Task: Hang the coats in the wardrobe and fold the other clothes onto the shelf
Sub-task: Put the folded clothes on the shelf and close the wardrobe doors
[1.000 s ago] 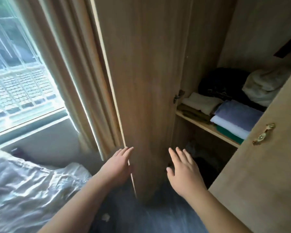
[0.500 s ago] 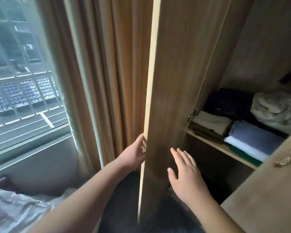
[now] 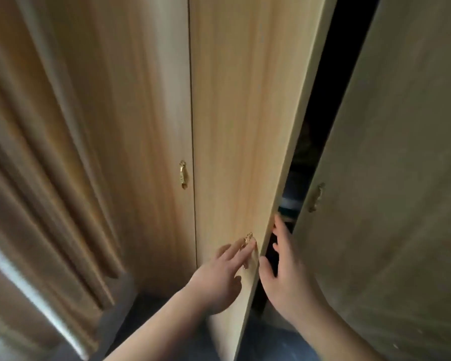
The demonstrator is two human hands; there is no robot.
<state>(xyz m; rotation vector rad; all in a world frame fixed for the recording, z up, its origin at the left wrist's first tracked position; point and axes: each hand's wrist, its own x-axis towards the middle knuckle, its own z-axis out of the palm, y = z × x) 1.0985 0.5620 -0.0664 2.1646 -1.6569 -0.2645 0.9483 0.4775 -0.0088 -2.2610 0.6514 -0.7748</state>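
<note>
Left hand (image 3: 219, 280) lies flat, fingers straight, on the wardrobe door (image 3: 245, 126), fingertips at its brass handle (image 3: 248, 239). Right hand (image 3: 287, 277), fingers straight too, rests on the door's edge. Above it, a narrow dark gap (image 3: 310, 152) shows folded clothes (image 3: 292, 201) dimly inside.

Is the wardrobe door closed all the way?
No, a dark gap shows between the middle door and the right door.

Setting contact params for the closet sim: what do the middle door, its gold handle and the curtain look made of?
Middle door: wood-grain board, likely laminate, matte; a pale plain band shows on its edge.
Gold handle: probably metal, brass-coloured, with glossy glints.
Curtain: tan fabric hanging in soft vertical folds; weave too blurred to tell.
</note>
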